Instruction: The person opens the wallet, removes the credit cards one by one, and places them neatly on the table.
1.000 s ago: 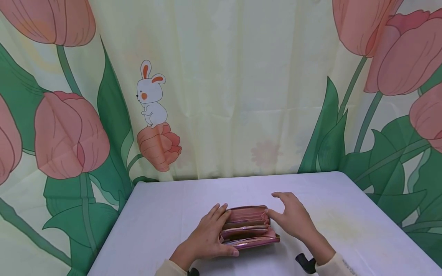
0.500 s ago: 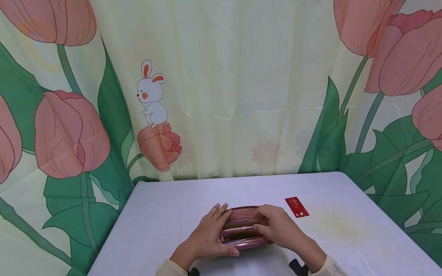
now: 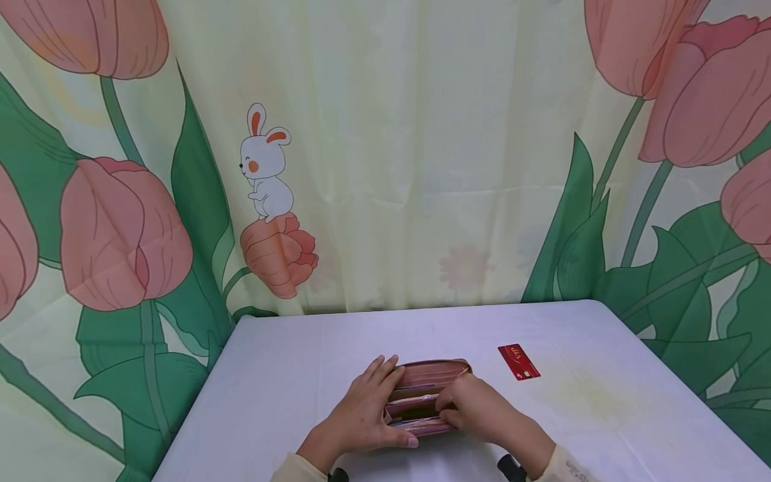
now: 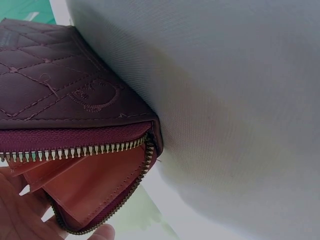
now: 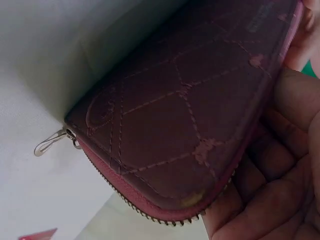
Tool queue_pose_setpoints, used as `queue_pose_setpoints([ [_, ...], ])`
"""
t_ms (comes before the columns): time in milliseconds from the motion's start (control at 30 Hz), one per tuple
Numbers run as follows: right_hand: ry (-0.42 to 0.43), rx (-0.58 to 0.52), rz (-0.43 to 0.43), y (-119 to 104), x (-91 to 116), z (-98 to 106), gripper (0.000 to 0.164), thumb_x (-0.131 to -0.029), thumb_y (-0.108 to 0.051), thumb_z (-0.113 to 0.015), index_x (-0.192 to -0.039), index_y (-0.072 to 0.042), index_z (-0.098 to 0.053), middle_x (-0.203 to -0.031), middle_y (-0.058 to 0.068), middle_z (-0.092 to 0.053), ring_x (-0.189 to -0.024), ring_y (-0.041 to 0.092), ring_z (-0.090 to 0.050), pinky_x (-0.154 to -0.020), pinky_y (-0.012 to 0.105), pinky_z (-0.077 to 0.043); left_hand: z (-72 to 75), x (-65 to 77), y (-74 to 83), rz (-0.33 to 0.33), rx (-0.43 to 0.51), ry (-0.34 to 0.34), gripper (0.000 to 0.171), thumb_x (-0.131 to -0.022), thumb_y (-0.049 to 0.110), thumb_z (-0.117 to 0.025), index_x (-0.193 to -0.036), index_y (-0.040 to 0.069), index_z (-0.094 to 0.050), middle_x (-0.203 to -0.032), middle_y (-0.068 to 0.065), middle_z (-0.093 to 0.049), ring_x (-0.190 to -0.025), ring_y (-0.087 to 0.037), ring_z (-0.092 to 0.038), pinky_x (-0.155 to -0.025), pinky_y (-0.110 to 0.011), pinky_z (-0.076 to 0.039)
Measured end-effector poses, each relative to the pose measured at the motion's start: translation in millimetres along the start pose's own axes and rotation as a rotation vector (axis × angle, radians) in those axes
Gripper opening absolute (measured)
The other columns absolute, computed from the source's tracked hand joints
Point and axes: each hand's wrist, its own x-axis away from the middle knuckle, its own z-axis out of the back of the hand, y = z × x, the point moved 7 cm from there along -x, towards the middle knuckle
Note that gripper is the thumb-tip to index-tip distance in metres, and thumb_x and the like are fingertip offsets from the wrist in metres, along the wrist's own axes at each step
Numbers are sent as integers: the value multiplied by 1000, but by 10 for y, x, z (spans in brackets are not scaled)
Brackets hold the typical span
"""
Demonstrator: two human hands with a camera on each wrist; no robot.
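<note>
At the far left, big pink tulips and, a little further in, a white rabbit are printed on the curtain behind the white-covered table. On the table, near its front, the left hand grips the left end of a pink wallet, fingers over the far side and thumb along the near one. The wallet sits unzipped with its mouth facing up, and dividers split it into several long compartments. A whitish edge shows along a middle divider; in the nearest compartment lies something pale and thin (too small to name). Brass-coloured zip teeth edge the mouth, and the outside is dark and quilted, with a metal zip pull at one corner. At the wallet's right end, the right hand reaches into the compartments with bent fingers; whether they pinch anything cannot be told. Further right, a red card lies flat on the table, apart from the hand.
</note>
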Motion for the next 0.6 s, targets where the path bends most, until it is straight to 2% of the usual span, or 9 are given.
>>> queue_pose_setpoints([
  [267,-4,152,-5,1,-52,-87,12,-85,-5,-83,-78,-14,-79,-69,-12,-65,-64,5,-50,-66,28,-48,-10,7,-2,3,11,-1,116,-75,80,-73,-163,15,-35,-172,-1,-24,-159,-31,-19,-118,-63,-32],
  [467,11,211,-39,16,-83,-138,8,-84,-6,-84,-82,-13,-82,-74,-7,-72,-66,8,-54,-72,35,-57,-7,9,2,-5,14,1,116,-75,79,-73,-163,14,-35,-173,-2,-23,-159,-32,-18,-118,-63,-31],
  [600,36,247,-45,16,-104,-156,9,-85,-4,-82,-83,-13,-82,-76,-6,-74,-67,10,-56,-73,38,-59,10,13,12,-6,9,7,116,-75,78,-75,-163,13,-35,-172,-4,-24,-159,-33,-19,-118,-63,-32],
])
